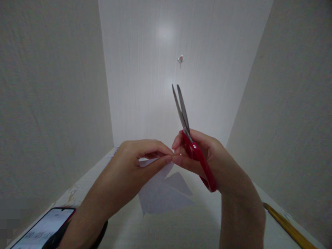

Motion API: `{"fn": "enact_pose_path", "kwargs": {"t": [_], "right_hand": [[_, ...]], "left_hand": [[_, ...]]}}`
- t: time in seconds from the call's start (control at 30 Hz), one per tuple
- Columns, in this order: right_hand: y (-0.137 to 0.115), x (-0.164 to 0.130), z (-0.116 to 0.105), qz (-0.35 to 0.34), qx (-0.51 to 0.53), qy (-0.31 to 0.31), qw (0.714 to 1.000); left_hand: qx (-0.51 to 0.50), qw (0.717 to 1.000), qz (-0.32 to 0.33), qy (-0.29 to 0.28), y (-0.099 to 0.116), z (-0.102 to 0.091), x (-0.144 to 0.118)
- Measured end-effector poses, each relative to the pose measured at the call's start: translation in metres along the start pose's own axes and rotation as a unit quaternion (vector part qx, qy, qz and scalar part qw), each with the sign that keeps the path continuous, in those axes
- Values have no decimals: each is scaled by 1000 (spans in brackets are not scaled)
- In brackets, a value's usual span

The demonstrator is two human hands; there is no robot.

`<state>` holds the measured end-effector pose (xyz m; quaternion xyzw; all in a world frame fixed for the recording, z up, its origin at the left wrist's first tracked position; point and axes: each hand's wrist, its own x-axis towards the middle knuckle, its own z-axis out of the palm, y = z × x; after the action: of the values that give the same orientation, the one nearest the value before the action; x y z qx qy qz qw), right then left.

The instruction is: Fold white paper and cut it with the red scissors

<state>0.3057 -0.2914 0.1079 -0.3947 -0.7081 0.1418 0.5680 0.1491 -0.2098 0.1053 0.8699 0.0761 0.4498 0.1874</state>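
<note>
Red-handled scissors (197,152) rest in my right hand (215,155), blades pointing up and slightly apart. The right thumb and fingertips also meet the edge of a piece of white paper. My left hand (140,162) pinches the paper (160,197) between thumb and fingers, its fingertips touching those of the right. Below the hands the paper hangs down in an uneven shape, with a slit or fold along its right side. Part of it is hidden behind my left hand.
A phone (49,224) with a lit screen lies at the lower left, by my left wrist. At the lower right is a long yellow strip (287,226). Pale panels rise at the back and both sides. A small fixture (181,59) sits on the back panel (140,69).
</note>
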Motion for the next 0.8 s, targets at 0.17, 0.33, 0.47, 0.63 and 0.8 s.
{"fn": "enact_pose_path", "kwargs": {"t": [0.17,0.33,0.47,0.63,0.8], "right_hand": [[2,0,-1,-7,-12,22,1000],[3,-2,1,-18,-17,31,999],[1,-4,2,-35,-33,32,998],[-2,-7,1,-66,-68,59,994],[-3,-7,5,-64,-67,57,994]], "left_hand": [[-38,999,-22,-15,-1,0,-1],[-22,1000,-10,-6,-1,0,1],[-30,999,-10,1,-2,-1,1],[-32,999,-14,22,-2,-1,-1],[-28,999,-15,18,-1,0,-1]]}}
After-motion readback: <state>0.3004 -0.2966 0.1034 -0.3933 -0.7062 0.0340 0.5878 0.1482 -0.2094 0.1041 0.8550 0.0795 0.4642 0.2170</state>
